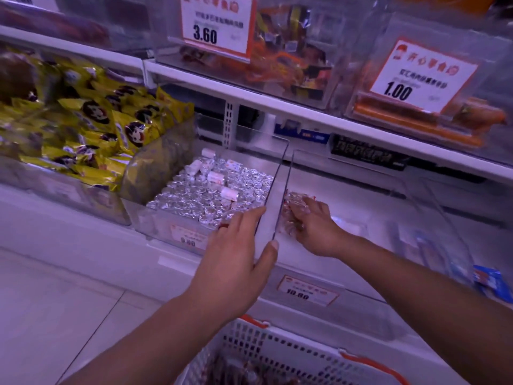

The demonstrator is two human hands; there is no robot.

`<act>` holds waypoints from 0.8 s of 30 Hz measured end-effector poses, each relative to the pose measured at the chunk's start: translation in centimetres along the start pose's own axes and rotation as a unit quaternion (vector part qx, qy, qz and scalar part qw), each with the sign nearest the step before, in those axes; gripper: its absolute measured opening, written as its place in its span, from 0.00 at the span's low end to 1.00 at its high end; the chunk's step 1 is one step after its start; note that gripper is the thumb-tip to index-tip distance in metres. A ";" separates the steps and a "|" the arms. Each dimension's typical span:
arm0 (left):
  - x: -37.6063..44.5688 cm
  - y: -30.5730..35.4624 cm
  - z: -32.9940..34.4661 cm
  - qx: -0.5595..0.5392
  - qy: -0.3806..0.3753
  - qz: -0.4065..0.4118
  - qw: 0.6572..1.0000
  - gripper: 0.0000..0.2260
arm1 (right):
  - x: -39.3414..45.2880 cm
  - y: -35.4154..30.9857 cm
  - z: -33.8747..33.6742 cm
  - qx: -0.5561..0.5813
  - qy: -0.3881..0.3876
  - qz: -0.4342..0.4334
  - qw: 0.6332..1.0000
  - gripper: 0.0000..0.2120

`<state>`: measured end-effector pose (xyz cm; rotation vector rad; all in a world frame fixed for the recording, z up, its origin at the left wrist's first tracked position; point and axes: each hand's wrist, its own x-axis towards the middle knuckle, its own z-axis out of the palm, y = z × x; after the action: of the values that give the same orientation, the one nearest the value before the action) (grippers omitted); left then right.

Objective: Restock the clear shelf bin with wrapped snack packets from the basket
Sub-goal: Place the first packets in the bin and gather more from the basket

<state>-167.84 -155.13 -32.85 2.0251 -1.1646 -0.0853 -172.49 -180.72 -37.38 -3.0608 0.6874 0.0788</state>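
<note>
Down at the bottom edge sits the white basket (280,354), orange handles on its lattice rim, dark reddish packets dimly visible inside. Up from it come both forearms. Left hand (236,262) is spread flat, fingers straight, lying over the front corner where two bins meet, thumb pressed along the clear dividing wall, fingertips reaching the foil sweets. Right hand (313,226) is down inside the clear shelf bin (347,173), fingers curled round a bunch of wrapped snack packets (291,209), clear wrappers with red markings, held low against the bin's left wall near the front; the bin floor beyond them shows bare white. Its front carries an orange-bordered price tag (306,293) reading 10.80. Moving left, the neighbouring bin (166,226) is packed with silver foil pieces (211,190), a few white rolled sweets on top. Further left, yellow packets (97,120) with a cartoon face pile high in another bin. Far right, a blue wrapper (491,282) lies near the shelf edge. Overhead, the upper shelf (277,104) holds clear bins of orange and dark packets, with tags reading 3.60 (216,23) and 1.00 (419,76).
</note>
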 end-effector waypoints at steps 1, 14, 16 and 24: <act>0.0 -0.1 0.0 -0.003 -0.001 -0.003 1.000 0.24 | -0.1 0.2 0.4 -0.007 -0.044 0.026 0.999 0.31; -0.2 0.1 1.0 0.028 0.012 0.001 1.000 0.23 | -0.6 -0.3 -0.3 0.193 -0.046 0.004 0.980 0.35; -0.2 0.1 1.2 0.032 0.014 0.003 0.999 0.22 | -0.3 -0.9 0.0 0.193 -0.040 0.005 0.980 0.32; -0.2 -0.1 1.5 0.037 0.003 0.006 0.999 0.22 | 0.3 -0.2 1.0 0.079 -0.009 0.015 0.997 0.37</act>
<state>-168.48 -155.83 -33.96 2.0812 -1.1904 -0.0304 -172.21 -180.65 -38.43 -2.8960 0.7036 0.0493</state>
